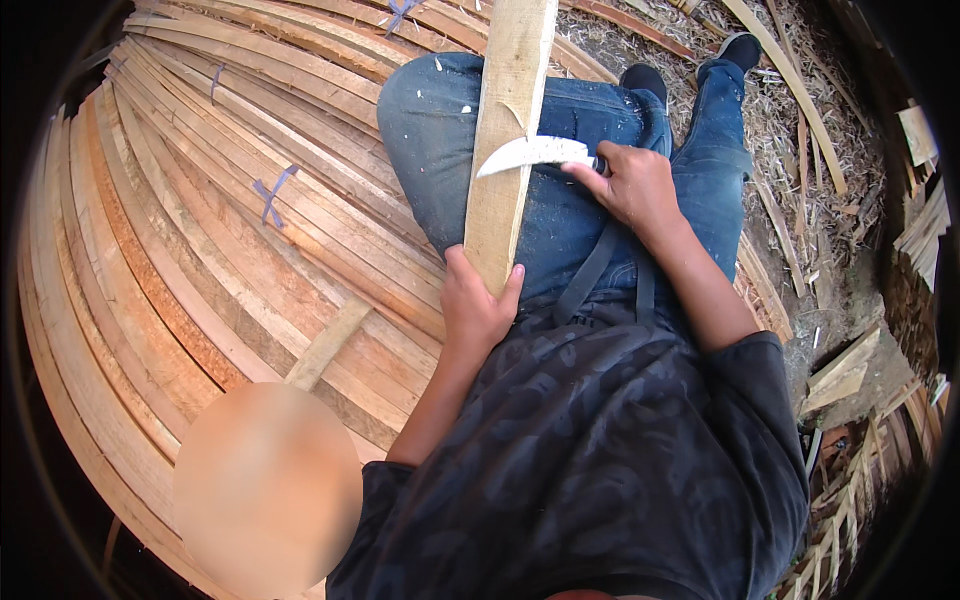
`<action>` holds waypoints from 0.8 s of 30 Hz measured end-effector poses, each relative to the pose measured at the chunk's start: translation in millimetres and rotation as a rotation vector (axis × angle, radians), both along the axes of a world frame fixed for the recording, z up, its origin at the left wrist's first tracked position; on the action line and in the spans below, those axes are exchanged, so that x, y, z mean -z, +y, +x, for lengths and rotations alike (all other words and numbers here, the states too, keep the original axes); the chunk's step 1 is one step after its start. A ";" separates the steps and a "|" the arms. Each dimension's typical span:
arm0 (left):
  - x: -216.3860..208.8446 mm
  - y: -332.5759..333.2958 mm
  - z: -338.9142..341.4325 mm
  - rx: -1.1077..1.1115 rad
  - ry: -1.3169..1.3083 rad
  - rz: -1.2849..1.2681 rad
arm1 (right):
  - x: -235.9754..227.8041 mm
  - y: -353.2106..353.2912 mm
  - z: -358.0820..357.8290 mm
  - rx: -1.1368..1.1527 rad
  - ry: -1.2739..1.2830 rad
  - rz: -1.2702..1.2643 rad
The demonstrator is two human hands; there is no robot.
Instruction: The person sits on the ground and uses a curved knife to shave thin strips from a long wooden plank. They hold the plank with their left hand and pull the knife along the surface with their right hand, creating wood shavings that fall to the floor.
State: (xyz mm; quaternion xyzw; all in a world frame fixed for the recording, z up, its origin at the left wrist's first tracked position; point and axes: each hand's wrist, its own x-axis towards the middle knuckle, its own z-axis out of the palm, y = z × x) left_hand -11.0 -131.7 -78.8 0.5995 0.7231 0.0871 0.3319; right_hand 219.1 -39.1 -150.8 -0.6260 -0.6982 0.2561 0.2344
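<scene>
The left hand (475,305) grips the long pale wooden slat's (508,130) near end; the right hand (630,185) holds a curved white-bladed knife (535,153) against it. 1 curl lifted, shaving seems barely begun.

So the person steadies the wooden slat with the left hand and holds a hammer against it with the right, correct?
Not quite. In the head view the right hand holds a curved knife, not a hammer, its blade laid across the wooden slat. The left hand does grip the slat's near end.

Plank (505,140) top cut off by frame edge; knife (535,153) handle hidden inside right hand (630,185).
</scene>
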 end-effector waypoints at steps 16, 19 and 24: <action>-1.8 2.1 2.0 0.001 0.026 -0.032 | -6.2 19.9 3.6 -0.158 -0.138 0.090; -8.4 4.0 7.7 -0.007 0.054 -0.064 | 20.0 32.6 15.8 -0.030 -0.130 0.083; -2.4 6.1 4.5 0.051 0.088 -0.004 | -8.9 -1.0 -7.2 -0.202 0.018 0.065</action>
